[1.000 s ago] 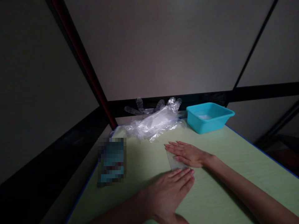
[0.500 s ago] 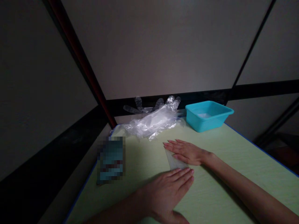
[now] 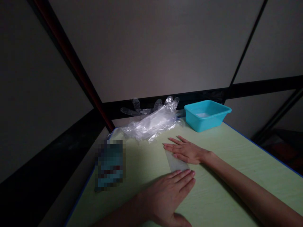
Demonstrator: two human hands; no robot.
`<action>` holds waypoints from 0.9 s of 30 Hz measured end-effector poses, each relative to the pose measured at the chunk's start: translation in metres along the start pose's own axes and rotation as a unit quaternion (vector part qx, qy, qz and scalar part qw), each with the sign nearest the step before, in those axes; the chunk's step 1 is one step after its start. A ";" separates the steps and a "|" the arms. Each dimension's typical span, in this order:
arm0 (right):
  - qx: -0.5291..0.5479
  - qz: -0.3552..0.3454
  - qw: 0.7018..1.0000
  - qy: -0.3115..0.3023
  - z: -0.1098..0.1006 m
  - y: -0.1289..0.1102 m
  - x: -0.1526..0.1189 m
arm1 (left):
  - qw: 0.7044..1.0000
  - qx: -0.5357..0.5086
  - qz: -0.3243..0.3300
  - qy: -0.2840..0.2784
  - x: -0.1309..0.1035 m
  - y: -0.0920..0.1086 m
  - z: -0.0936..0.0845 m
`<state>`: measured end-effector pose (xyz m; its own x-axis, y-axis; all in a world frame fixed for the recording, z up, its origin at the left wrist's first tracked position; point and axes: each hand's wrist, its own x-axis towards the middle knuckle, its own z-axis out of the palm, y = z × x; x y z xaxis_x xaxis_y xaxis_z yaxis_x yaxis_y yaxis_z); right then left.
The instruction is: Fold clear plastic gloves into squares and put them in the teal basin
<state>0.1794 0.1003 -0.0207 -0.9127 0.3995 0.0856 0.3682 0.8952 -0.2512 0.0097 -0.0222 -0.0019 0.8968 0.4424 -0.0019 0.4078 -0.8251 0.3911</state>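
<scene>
A thin, translucent greyish sheet, possibly folded plastic (image 3: pixel 176 163), lies flat on the pale green table (image 3: pixel 227 176). My left hand (image 3: pixel 171 192) rests palm down over its near end, fingers stretched out to the right. At the far end, my right hand (image 3: pixel 186 151) lies flat with its fingers spread, pointing left. Both hands cover parts of the sheet, so its full outline is hidden. Behind them sits a heap of clear plastic disposable gloves (image 3: pixel 151 123), some fingers sticking up against the wall.
A turquoise plastic basin (image 3: pixel 205 118) stands at the back right, with something whitish inside. On the left edge lies a blurred-out bluish item (image 3: pixel 110 167). Dark-banded wall panels (image 3: pixel 165 56) rise right behind the table.
My right hand's fingers have spread further apart on the sheet. The left hand stays nearly in place. The whole view has shifted slightly, so background things appear further left.
</scene>
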 end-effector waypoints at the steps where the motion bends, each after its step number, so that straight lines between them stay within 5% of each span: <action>1: -0.003 0.015 1.000 0.009 0.000 0.001 0.001 | 1.000 0.001 0.000 0.000 0.000 0.000 0.000; 8: 0.032 0.141 0.982 0.118 0.003 0.013 0.001 | 1.000 0.005 0.002 -0.002 0.000 0.000 -0.001; 14: 0.224 0.064 0.941 0.246 -0.004 0.001 -0.004 | 1.000 0.013 -0.001 -0.001 0.000 0.001 -0.001; 20: 0.222 -0.009 0.952 0.211 0.000 -0.013 0.005 | 1.000 0.010 0.002 0.010 -0.001 0.000 0.000; 27: 0.152 -0.015 0.971 0.187 0.006 -0.012 0.007 | 1.000 -0.003 0.004 0.019 0.000 0.002 -0.002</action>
<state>0.1675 0.0916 -0.0226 -0.7739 0.4682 0.4265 0.2214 0.8309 -0.5106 0.0102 -0.0228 0.0010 0.8927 0.4492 0.0352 0.4002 -0.8264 0.3960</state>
